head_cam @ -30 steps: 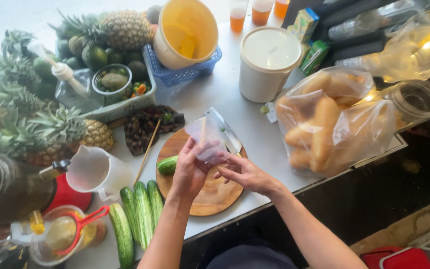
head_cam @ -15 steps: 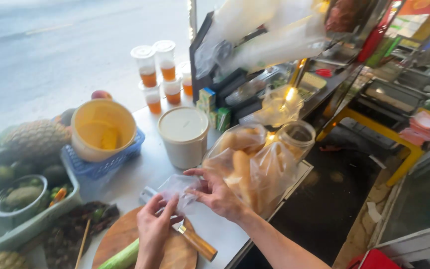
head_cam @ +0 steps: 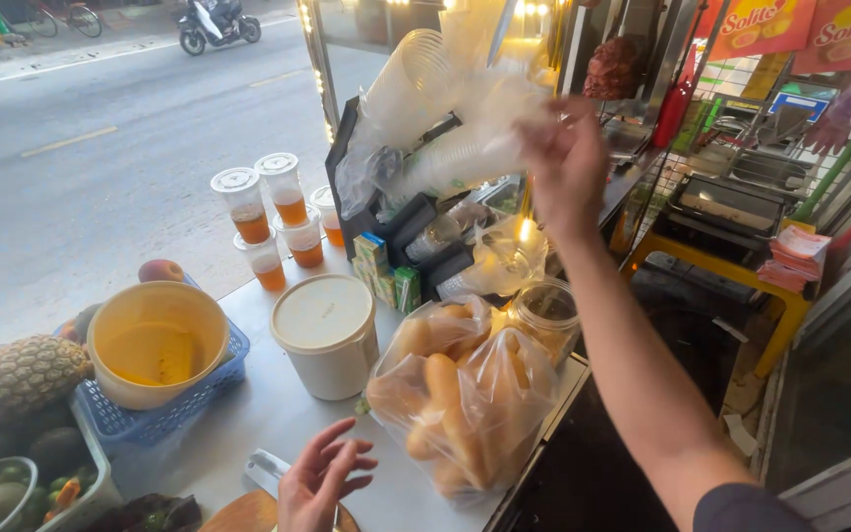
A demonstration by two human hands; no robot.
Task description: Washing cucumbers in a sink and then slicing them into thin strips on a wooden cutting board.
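My right hand (head_cam: 565,166) is raised high, its fingers against the hanging stacks of clear plastic cups (head_cam: 425,108) in thin plastic wrap; motion blur hides whether it grips anything. Low at the counter's near edge, my left hand (head_cam: 323,481) hovers with fingers spread and nothing in it. It is just above a round wooden cutting board (head_cam: 244,516) and a knife blade (head_cam: 266,467).
On the steel counter (head_cam: 258,414) stand a white lidded tub (head_cam: 327,337), a yellow bucket (head_cam: 155,345) in a blue basket, a clear bag of bread rolls (head_cam: 465,404) and a glass jar (head_cam: 546,309). Sealed cups of orange drink (head_cam: 270,219) line the far edge; a pineapple (head_cam: 14,374) lies left.
The view swung up and right. My right hand left the small clear bag at the board and rose to the hanging cups. My left hand let go and opened.
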